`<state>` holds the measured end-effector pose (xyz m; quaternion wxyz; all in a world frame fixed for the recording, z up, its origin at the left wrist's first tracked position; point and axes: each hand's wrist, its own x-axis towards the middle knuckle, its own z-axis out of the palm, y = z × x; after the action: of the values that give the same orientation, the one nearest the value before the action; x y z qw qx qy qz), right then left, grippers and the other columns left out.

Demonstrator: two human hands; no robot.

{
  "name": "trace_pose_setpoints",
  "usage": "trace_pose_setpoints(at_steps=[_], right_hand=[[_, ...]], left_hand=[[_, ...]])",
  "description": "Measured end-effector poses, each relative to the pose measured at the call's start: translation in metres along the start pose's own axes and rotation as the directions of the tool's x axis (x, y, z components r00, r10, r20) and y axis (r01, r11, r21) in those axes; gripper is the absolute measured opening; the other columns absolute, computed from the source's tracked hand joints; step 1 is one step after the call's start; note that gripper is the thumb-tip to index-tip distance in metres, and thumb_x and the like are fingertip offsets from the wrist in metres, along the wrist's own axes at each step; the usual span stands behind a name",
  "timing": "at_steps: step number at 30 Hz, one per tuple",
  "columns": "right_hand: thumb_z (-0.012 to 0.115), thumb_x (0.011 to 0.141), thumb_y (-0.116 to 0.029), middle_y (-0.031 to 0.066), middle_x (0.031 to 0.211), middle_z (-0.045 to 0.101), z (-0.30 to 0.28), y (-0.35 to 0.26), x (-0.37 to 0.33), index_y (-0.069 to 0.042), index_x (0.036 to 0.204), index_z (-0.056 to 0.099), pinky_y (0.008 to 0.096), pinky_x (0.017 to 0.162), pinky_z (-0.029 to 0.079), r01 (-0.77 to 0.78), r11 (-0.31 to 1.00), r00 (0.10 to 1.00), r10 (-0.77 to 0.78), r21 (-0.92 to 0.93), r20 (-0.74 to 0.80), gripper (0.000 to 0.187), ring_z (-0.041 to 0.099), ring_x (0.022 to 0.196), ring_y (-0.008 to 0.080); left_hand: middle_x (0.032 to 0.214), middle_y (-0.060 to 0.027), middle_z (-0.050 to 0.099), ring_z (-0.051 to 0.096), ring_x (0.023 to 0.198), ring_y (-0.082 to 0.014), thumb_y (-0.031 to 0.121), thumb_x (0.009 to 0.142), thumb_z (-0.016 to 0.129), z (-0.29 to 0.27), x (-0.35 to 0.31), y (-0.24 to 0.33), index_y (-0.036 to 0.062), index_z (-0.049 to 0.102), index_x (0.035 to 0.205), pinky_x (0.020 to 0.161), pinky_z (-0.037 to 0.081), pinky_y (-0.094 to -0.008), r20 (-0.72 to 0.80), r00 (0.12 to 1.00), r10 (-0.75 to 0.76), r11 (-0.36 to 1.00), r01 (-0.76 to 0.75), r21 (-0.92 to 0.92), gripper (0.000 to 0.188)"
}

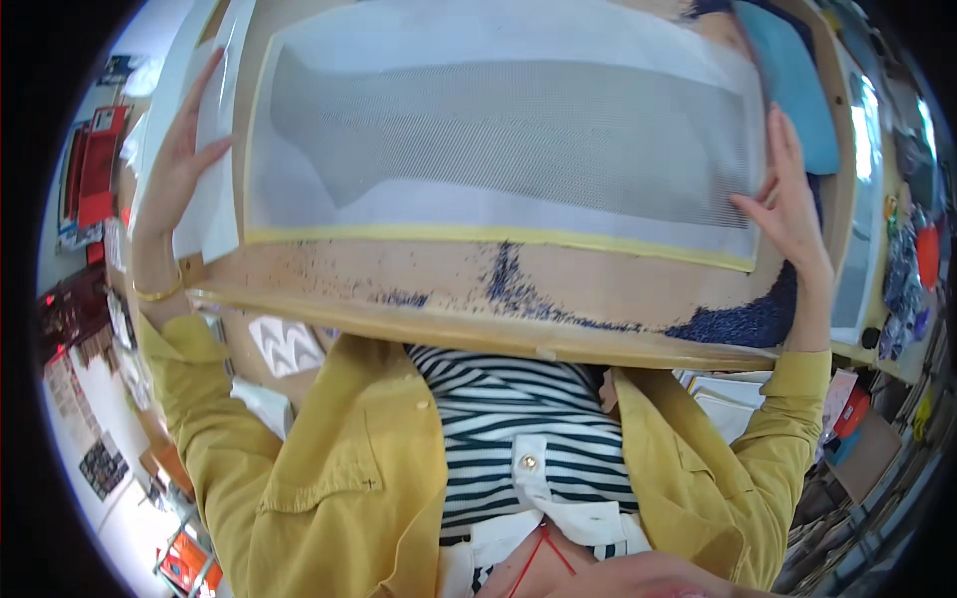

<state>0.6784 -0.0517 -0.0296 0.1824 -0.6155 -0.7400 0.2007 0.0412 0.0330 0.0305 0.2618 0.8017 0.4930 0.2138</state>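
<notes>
A white sheet with a grey mesh pattern (518, 130) and yellow-edged borders spans a shallow wooden tray (399, 317). My right hand (796, 204) grips the sheet's right edge, the thumb over its face and the fingers along the side. On the left, my left hand (179, 164) lies against a white strip (214, 189), thumb and fingers spread apart. Dark blue grains (743, 317) are heaped in the tray's near right corner and scattered along its near side. Beyond my right hand lies a turquoise flat piece (793, 90).
The tray's near rim lies close against my body. White papers (284, 344) sit below it on the left, and more papers (728, 399) on the right. Red boxes (100, 164) stand far left; bagged items (905, 259) crowd the far right. A skin-coloured patch (726, 32) shows at the top right, unclear.
</notes>
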Motion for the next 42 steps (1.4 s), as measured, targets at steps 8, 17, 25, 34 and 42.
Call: trace_pose_setpoints(at_steps=[8,17,25,34,42], right_hand=[[0.051,0.095,-0.012,0.0084,0.165,0.021,0.011,0.027,0.006,-0.007,0.156,0.023,0.0374,0.091,0.056,0.119,0.882,0.992,-0.121,-0.457,0.025,0.068,0.056,0.126,0.0350],[0.049,0.093,-0.007,0.0114,0.160,0.033,0.006,0.027,0.025,-0.004,0.145,0.036,0.0389,0.096,0.053,-0.065,0.887,0.982,0.138,-0.457,0.129,0.054,0.058,0.123,0.0351],[0.049,0.090,-0.004,0.0120,0.143,0.055,0.004,0.068,0.035,-0.004,0.135,0.050,0.0365,0.095,0.053,0.145,0.911,0.978,-0.190,-0.386,-0.083,0.045,0.062,0.115,0.0343],[0.063,0.085,-0.001,0.0085,0.141,0.054,0.106,-0.150,0.089,-0.007,0.131,0.057,0.0370,0.106,0.042,0.666,0.736,0.745,-0.663,-0.120,0.071,0.046,0.053,0.124,0.0281],[0.053,0.099,-0.025,0.0105,0.134,0.053,0.216,-0.260,0.156,-0.005,0.129,0.054,0.0376,0.107,0.036,0.854,0.511,0.501,-0.859,-0.098,-0.104,0.036,0.052,0.118,0.0285]], left_hand=[[0.162,-0.0062,0.033,0.025,0.150,-0.0320,0.016,0.084,0.063,0.005,0.002,0.016,0.0181,0.030,0.158,0.124,0.016,-0.0509,-0.043,0.985,-0.166,0.986,0.166,0.001,0.081],[0.161,-0.0062,0.034,0.025,0.150,-0.0320,0.008,0.084,0.060,0.010,0.003,0.024,0.0189,0.030,0.158,0.124,0.018,-0.0516,-0.033,0.957,-0.289,0.952,0.284,-0.111,0.081],[0.162,-0.0071,0.033,0.024,0.151,-0.0296,0.004,0.082,0.058,0.008,-0.001,0.011,0.0155,0.030,0.158,0.125,0.014,-0.0484,-0.044,0.969,-0.243,0.960,0.234,-0.154,0.082],[0.156,-0.0058,0.042,0.053,0.102,-0.0212,0.001,0.084,0.053,0.011,-0.005,0.007,0.0192,0.031,0.159,0.090,0.043,-0.0285,-0.047,0.989,-0.143,0.986,0.146,0.075,0.080],[0.161,-0.0032,0.036,0.042,0.134,-0.0239,-0.001,0.082,0.054,0.037,0.006,-0.013,0.0181,0.029,0.159,0.107,0.036,-0.0296,-0.089,0.987,-0.132,0.988,0.138,0.063,0.082]])
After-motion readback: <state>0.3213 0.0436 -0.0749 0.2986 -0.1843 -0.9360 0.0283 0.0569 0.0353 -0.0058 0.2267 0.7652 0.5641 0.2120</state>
